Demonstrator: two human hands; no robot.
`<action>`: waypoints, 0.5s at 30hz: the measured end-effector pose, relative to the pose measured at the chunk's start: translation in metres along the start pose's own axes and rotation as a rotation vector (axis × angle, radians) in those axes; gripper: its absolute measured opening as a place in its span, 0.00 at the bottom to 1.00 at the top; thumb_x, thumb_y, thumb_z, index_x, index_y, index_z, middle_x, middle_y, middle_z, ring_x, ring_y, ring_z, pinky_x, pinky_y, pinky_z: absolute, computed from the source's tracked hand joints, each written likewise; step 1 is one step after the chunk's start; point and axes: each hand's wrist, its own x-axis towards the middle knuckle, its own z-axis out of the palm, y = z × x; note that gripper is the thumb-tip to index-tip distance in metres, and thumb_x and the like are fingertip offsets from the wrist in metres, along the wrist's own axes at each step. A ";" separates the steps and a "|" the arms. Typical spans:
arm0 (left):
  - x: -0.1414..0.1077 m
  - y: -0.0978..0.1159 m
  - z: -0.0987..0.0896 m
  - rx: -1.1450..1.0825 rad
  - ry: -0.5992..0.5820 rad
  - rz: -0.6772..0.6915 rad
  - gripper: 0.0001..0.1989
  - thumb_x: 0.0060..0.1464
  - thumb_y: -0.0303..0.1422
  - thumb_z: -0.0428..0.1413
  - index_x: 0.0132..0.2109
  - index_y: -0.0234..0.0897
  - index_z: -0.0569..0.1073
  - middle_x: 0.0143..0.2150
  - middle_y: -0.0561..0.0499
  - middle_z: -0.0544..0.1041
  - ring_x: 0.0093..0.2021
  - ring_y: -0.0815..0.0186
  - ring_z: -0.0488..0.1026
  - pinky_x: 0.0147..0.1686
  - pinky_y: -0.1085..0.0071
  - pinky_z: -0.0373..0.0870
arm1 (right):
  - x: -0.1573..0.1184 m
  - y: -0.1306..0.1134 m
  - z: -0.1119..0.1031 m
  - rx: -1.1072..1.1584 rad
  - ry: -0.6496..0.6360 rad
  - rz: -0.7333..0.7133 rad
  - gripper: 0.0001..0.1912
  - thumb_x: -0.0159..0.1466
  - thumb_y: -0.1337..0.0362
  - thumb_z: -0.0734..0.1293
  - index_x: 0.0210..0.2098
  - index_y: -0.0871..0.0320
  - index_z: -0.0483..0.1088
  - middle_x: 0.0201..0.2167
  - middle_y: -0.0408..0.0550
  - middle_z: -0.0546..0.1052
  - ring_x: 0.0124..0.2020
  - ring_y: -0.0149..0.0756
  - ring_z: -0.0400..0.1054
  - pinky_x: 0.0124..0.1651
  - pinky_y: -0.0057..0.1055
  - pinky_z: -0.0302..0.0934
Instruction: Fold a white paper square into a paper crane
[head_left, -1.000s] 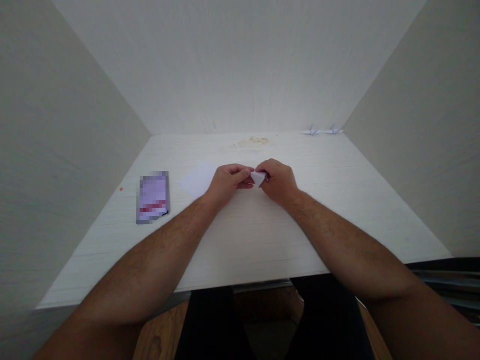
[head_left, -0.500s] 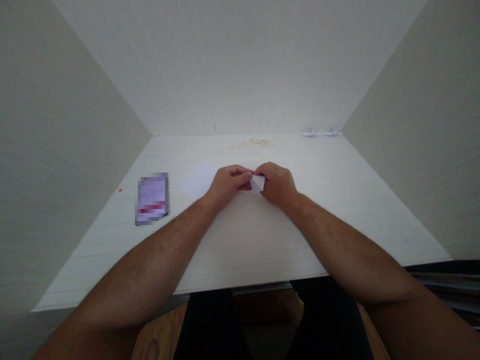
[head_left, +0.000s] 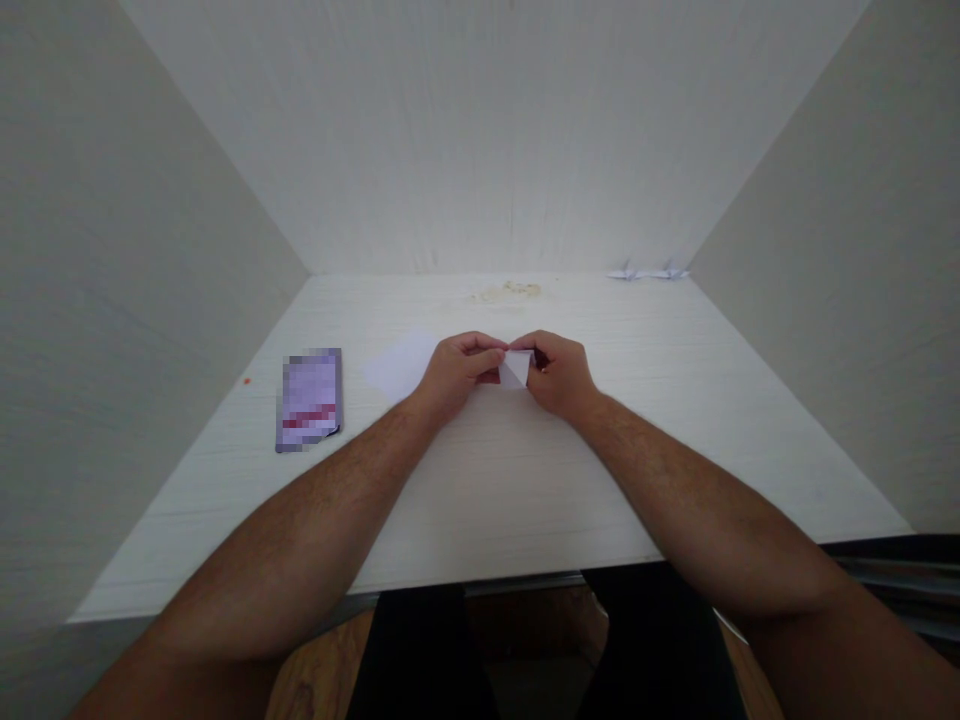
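Between my two hands is a small folded piece of white paper (head_left: 514, 370), with a crease running across its face. My left hand (head_left: 463, 372) pinches its left side between thumb and fingers. On the right side, my right hand (head_left: 559, 368) grips the paper, its thumb low and its fingers curled behind. Both hands are close together over the middle of the table, and my fingers cover parts of the paper's edges. Just left of my left hand lies a flat sheet of white paper (head_left: 396, 367), partly hidden by that hand and wrist.
A blurred-out flat rectangular device (head_left: 310, 400) lies on the white table (head_left: 495, 490) at the left. Small folded white paper pieces (head_left: 649, 274) rest at the back right by the wall. A pale stain (head_left: 510, 291) marks the back. Walls enclose three sides.
The folded paper has turned slightly, and more of its front face shows between my hands. Both hands still hold it. The whole view has shifted a little.
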 end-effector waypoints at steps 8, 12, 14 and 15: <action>0.001 -0.001 -0.001 -0.055 0.012 0.017 0.11 0.42 0.32 0.69 0.34 0.33 0.78 0.29 0.51 0.79 0.29 0.69 0.76 0.31 0.70 0.75 | 0.004 0.000 0.003 0.272 0.066 0.261 0.05 0.56 0.61 0.70 0.30 0.56 0.74 0.22 0.41 0.75 0.22 0.30 0.65 0.26 0.29 0.58; 0.000 -0.003 -0.004 -0.007 -0.066 0.017 0.15 0.42 0.35 0.70 0.36 0.33 0.78 0.32 0.50 0.80 0.31 0.68 0.77 0.33 0.69 0.77 | 0.006 0.000 0.001 0.285 0.061 0.272 0.05 0.54 0.61 0.70 0.26 0.56 0.73 0.21 0.41 0.75 0.22 0.30 0.65 0.27 0.29 0.58; 0.000 -0.005 -0.006 0.021 -0.112 0.011 0.18 0.41 0.37 0.72 0.38 0.33 0.78 0.33 0.50 0.81 0.32 0.67 0.78 0.34 0.68 0.78 | 0.007 -0.001 0.001 0.311 0.049 0.285 0.06 0.54 0.60 0.70 0.26 0.56 0.73 0.21 0.41 0.74 0.22 0.30 0.64 0.27 0.30 0.58; 0.001 -0.005 -0.007 0.026 -0.133 0.008 0.19 0.41 0.37 0.72 0.38 0.33 0.78 0.34 0.49 0.81 0.32 0.67 0.78 0.35 0.68 0.78 | 0.008 -0.001 0.001 0.337 0.043 0.300 0.06 0.54 0.60 0.70 0.26 0.55 0.73 0.21 0.41 0.74 0.23 0.30 0.65 0.27 0.30 0.58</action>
